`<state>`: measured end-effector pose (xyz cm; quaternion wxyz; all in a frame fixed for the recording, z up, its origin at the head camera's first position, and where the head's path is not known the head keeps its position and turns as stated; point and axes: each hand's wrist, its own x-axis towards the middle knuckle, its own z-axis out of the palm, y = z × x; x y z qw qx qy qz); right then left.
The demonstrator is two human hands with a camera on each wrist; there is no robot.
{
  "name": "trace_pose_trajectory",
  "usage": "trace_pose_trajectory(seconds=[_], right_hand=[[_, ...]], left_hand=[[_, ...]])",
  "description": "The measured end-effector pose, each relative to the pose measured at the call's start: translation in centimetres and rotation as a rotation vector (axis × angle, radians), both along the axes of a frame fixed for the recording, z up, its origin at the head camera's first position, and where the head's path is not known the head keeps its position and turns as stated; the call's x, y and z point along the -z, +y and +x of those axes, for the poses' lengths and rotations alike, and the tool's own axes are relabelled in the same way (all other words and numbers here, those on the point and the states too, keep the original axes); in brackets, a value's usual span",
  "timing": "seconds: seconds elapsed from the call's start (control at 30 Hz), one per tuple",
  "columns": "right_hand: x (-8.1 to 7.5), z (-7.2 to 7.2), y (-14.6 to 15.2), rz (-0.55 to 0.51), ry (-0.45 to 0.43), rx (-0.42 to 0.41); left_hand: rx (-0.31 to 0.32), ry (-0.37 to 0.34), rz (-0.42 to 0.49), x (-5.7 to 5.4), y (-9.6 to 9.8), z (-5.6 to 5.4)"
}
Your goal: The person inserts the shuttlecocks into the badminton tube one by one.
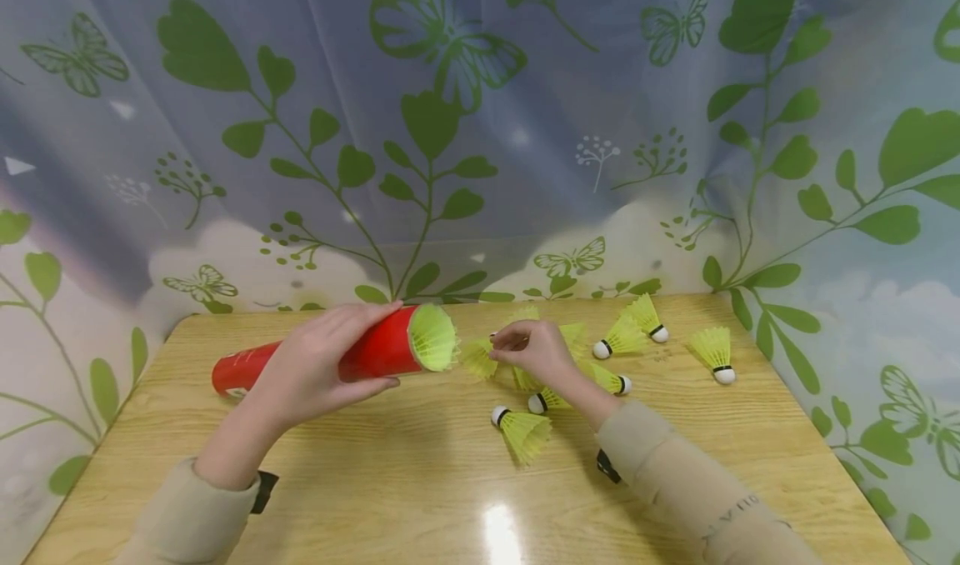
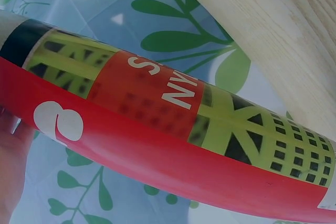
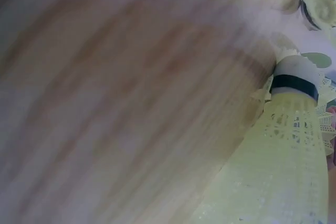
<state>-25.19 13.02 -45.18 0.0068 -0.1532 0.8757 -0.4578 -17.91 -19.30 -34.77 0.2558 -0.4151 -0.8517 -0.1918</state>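
A red tube [image 1: 386, 344] lies tilted left of centre, a yellow skirt [image 1: 432, 337] filling its open end; the left hand [image 1: 315, 365] has its fingers wrapped round it; near centre, the right hand's [image 1: 536, 348] fingers pinch a shuttlecock [image 1: 477, 360]; other shuttlecocks [image 1: 525, 438] lie right of centre on the wooden surface [image 1: 405, 482].

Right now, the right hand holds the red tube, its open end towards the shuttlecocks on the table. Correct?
Wrong hand: the left hand holds the red tube, per the head view. Its open end does face the shuttlecocks on the table.
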Motion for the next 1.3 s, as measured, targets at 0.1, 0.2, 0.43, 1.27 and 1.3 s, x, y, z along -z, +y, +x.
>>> trace_pose_trajectory(seconds=[0.1,0.2,0.43,1.27,1.3], right_hand=[[0.23,-0.15,0.02,0.013,0.004,-0.003],[0.49,-0.30,0.00,0.025,0.012,-0.009],[0.70,-0.36,0.07,0.043,0.017,-0.005],[0.90,-0.24,-0.27,0.140,0.037,0.053],[0.91,-0.21,-0.29,0.143,0.041,0.055]], left_hand=[[-0.001,-0.002,-0.003,0.02,-0.01,0.00],[-0.002,-0.002,-0.005,0.03,0.00,-0.01],[0.003,-0.001,-0.007,0.03,0.03,-0.06],[-0.007,-0.006,-0.020,0.37,0.19,-0.03],[-0.008,-0.009,-0.021,0.38,0.20,-0.03]])
